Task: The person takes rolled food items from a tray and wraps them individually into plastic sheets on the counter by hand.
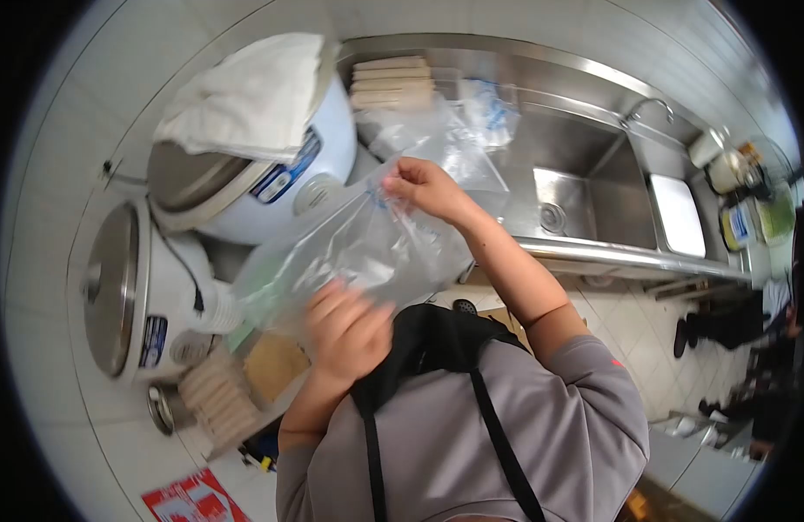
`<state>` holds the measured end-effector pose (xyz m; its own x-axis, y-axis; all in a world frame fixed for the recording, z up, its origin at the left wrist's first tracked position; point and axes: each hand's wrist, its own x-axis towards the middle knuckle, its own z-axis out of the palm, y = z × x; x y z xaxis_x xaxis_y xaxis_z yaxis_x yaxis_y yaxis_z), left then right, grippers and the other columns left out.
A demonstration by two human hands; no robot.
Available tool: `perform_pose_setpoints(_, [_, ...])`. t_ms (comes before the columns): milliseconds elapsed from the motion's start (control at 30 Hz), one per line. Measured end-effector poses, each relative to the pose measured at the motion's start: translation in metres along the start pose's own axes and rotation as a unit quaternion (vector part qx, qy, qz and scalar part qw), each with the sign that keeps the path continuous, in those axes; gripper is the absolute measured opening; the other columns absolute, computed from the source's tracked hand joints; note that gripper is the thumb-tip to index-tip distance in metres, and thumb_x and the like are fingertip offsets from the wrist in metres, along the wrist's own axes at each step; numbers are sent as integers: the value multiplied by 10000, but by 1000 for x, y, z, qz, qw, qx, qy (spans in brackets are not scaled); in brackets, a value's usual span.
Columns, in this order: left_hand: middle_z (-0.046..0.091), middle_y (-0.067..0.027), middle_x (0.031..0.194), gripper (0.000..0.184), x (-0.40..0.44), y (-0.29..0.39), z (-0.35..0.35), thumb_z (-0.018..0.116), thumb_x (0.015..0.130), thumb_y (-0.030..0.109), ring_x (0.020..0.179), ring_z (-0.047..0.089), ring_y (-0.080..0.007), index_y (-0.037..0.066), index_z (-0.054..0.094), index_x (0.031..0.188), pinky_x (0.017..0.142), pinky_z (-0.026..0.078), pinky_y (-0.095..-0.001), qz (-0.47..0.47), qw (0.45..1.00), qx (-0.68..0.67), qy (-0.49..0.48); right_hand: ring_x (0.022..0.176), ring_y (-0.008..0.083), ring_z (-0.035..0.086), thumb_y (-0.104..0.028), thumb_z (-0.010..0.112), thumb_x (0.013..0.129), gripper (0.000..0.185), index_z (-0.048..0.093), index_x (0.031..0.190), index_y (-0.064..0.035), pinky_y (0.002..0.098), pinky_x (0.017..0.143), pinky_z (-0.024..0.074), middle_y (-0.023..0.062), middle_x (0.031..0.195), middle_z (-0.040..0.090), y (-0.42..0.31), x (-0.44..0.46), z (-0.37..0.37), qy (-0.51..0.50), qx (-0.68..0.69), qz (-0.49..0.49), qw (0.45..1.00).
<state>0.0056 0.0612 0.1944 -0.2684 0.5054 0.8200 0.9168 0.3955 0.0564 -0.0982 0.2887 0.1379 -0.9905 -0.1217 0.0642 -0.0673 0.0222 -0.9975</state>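
Loosely, the right hand (422,188) pinched the clear plastic bag (358,248) by its upper edge; apart from it, the left hand (348,335) blurred against the lower part, its grip unclear. The bag spread beside the cloth-topped rice cooker (337,130).

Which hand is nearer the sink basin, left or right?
Right. The right hand pinches the plastic bag just left of the sink basin; the left hand is farther off, at the bag's near side.
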Motion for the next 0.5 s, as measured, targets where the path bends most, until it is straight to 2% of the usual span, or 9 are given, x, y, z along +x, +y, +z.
perform_pose_setpoints(100, [532, -133, 1104, 306, -25, -32, 60, 627, 811, 145, 1166, 451, -324, 29, 590, 1092, 1027, 322, -503, -175, 971, 95, -134, 639, 113, 577, -94, 544, 892, 74, 564, 922, -29, 257, 553, 486, 42, 777, 610, 30, 27, 10, 34, -10, 55, 998])
perform_pose_setpoints(200, [457, -192, 1263, 425, -71, -67, 84, 605, 830, 190, 1294, 316, -362, 14, 530, 1210, 1089, 185, -528, -292, 905, 239, -199, 643, 204, 623, -123, 513, 898, 115, 526, 873, -12, 331, 528, 497, 113, 694, 593, 64, 48, 24, 69, -43, 27, 996])
perform_pose_setpoints(300, [345, -218, 1392, 494, -77, -62, 93, 580, 857, 256, 1351, 228, -368, -5, 490, 1266, 1104, 146, -517, -273, 913, 211, -217, 643, 320, 612, -111, 508, 886, 112, 519, 893, 0, 415, 591, 482, 190, 712, 591, 130, 84, 32, 173, -157, -86, 969])
perform_pose_setpoints(400, [277, -205, 1453, 587, -96, -61, 125, 542, 880, 342, 1381, 172, -356, -9, 414, 1333, 1112, 119, -516, -321, 920, 40, -220, 698, 397, 579, -126, 516, 885, 127, 520, 909, -1, 445, 655, 452, 234, 756, 581, 128, 88, 46, 209, -197, -128, 949])
perform_pose_setpoints(500, [239, -211, 1472, 664, -121, -71, 140, 492, 897, 405, 1388, 159, -349, -13, 324, 1385, 1115, 100, -514, -360, 891, 130, -244, 707, 356, 590, -170, 563, 875, 172, 526, 897, -3, 411, 645, 454, 206, 747, 590, 127, 87, 49, 172, -254, -105, 946])
